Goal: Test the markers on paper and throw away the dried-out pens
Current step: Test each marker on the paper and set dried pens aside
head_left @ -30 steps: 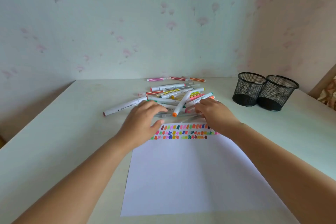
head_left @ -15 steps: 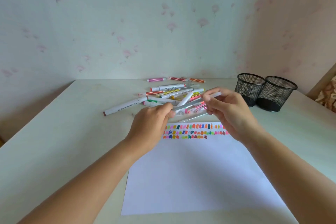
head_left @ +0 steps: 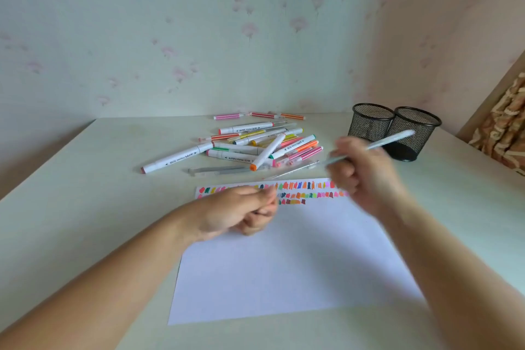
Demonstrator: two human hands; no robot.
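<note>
Right hand (head_left: 366,176) is gripping a thin pen (head_left: 389,140) just over the far right corner of the paper (head_left: 284,264), probably lining up a test stroke. Left hand (head_left: 241,212) is curling its fingers over the swatch rows (head_left: 301,186), maybe pinching a cap, can't tell. Spare markers (head_left: 255,148) are lying just beyond the paper.

The pale tabletop (head_left: 85,207) carries a paper sheet (head_left: 284,264); behind it a marker pile (head_left: 255,148), and right of that two mesh cups (head_left: 395,131).

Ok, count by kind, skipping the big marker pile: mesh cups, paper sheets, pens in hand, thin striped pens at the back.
Black mesh pen cups: 2
Sheet of paper: 1
Pale blue pen in the right hand: 1
Thin striped pens at the back: 3
Total: 7
</note>
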